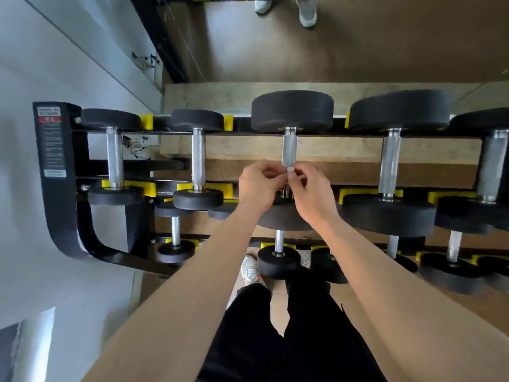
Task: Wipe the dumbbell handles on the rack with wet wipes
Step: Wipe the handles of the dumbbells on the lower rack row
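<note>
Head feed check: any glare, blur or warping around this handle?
Head view: fisheye bends the rack frame and outer dumbbells; light even, only soft sheen on the handle, no glare; the wipe pinched by left hand and right hand is small and smeared.

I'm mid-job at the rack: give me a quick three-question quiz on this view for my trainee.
1. True or false: the left hand and the right hand both pinch a pale wipe at one dumbbell handle.
2. Counting from the rack's end post, that handle belongs to the top row's: A) first B) third C) fifth dumbbell.
3. Fill in: the cradles under the dumbbell heads are ___.
Key: 1 true; 2 B; 3 yellow.
</note>
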Demonstrator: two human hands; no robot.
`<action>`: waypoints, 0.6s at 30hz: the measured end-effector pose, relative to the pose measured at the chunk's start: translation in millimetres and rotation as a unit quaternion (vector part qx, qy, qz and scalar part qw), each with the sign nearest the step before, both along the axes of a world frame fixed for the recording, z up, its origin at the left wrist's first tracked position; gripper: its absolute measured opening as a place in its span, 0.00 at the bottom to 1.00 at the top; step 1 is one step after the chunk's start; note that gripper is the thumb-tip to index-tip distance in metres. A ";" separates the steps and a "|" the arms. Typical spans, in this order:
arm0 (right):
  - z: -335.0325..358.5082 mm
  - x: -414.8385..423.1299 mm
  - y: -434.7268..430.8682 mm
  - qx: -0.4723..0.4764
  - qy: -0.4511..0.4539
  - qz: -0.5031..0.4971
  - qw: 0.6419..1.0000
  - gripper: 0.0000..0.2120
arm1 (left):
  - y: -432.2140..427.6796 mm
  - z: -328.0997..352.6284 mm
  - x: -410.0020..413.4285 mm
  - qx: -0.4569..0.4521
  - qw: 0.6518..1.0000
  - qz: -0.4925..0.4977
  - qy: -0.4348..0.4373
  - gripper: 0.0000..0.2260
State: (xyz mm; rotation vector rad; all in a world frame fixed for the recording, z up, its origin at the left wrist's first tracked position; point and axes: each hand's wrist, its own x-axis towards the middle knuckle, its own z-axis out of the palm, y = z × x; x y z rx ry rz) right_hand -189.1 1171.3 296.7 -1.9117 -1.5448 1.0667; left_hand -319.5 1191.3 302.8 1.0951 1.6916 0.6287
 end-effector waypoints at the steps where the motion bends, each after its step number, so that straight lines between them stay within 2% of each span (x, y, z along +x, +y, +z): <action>1: 1.7 3.5 4.4 0.002 0.019 0.010 1.000 0.11 | -1.0 4.0 1.5 -0.003 1.000 0.011 -0.017 0.05; 4: 4.2 13.4 23.1 0.007 0.061 -0.019 0.998 0.08 | -1.4 6.3 3.5 -0.009 0.996 0.074 -0.058 0.04; 7: 4.4 18.0 45.5 0.062 0.040 -0.043 0.996 0.05 | -1.1 0.7 11.5 0.007 0.989 0.144 0.008 0.06; 11: -2.9 12.9 63.7 0.173 -0.046 0.022 0.984 0.06 | -1.4 -2.7 28.3 0.002 0.977 0.208 0.057 0.07; 18: -20.4 25.4 63.8 0.248 -0.100 0.146 0.953 0.07 | 0.3 -7.7 29.3 0.013 0.971 0.229 0.074 0.07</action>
